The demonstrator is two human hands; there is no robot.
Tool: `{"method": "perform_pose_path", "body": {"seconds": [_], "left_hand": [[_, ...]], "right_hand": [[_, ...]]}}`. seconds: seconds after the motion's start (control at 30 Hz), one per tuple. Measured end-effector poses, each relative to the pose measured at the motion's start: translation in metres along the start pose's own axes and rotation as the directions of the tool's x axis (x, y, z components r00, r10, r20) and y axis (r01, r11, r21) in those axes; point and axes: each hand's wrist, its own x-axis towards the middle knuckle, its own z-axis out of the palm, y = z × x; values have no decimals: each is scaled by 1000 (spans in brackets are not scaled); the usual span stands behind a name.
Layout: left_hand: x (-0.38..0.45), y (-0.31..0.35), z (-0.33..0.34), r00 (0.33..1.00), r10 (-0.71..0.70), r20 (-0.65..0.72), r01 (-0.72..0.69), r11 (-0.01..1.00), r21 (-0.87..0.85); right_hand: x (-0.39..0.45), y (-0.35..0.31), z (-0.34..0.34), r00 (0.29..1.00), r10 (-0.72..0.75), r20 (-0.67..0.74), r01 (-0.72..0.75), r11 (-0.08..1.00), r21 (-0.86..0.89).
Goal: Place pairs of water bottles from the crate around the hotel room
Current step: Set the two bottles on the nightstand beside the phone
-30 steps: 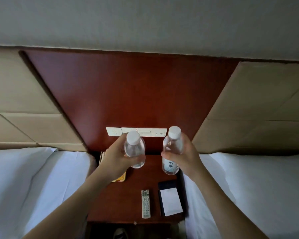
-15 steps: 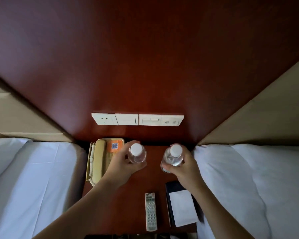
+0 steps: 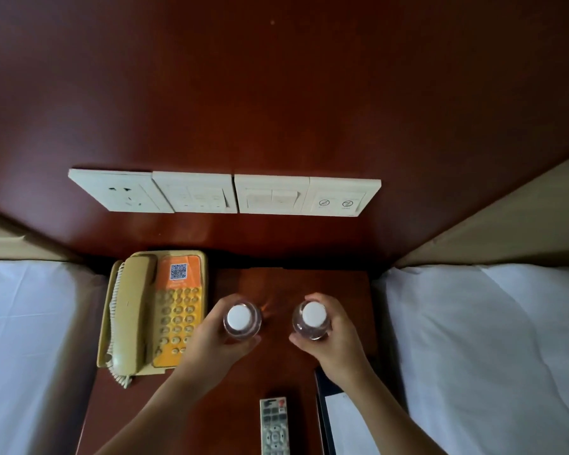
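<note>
Two clear water bottles with white caps stand upright, seen from straight above, over the dark wooden nightstand (image 3: 309,280) between two beds. My left hand (image 3: 211,343) is wrapped around the left bottle (image 3: 239,318). My right hand (image 3: 334,336) grips the right bottle (image 3: 312,316). The bottles are about a hand's width apart, right of the telephone. I cannot tell whether their bases touch the wood. The crate is out of sight.
A beige and orange telephone (image 3: 158,313) fills the nightstand's left side. A remote control (image 3: 274,425) and a dark folder with white paper (image 3: 339,418) lie near the front. Wall switches and a socket (image 3: 224,193) sit on the red wood panel. White beds flank both sides.
The view has closed in and tilted down over the nightstand. Both hands have lowered the bottles from chest height to just over the tabletop, beside the telephone.
</note>
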Motion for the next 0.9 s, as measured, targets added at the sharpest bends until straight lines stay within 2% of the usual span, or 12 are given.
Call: {"method": "perform_pose_path", "body": {"seconds": [0.17, 0.3, 0.4, 0.53, 0.67, 0.9], "left_hand": [[7, -11, 1, 999, -17, 33, 13, 994, 110], [16, -16, -1, 990, -75, 117, 45, 970, 240], [25, -20, -2, 984, -99, 146, 56, 960, 274], [44, -21, 2, 982, -86, 167, 27, 945, 327], [70, -27, 8, 976, -63, 206, -28, 911, 412], [104, -23, 20, 973, -48, 226, -21, 957, 290]], "right_hand": [[-2, 25, 2, 1000, 11, 4, -11, 999, -35], [0, 41, -2, 994, 49, 93, -40, 994, -100], [10, 45, -2, 990, 67, 121, -47, 986, -158], [36, 44, 7, 990, 74, 117, -54, 984, -170], [65, 40, 15, 992, 22, 128, 7, 975, -220], [97, 30, 18, 979, 19, 202, 42, 955, -293]]}}
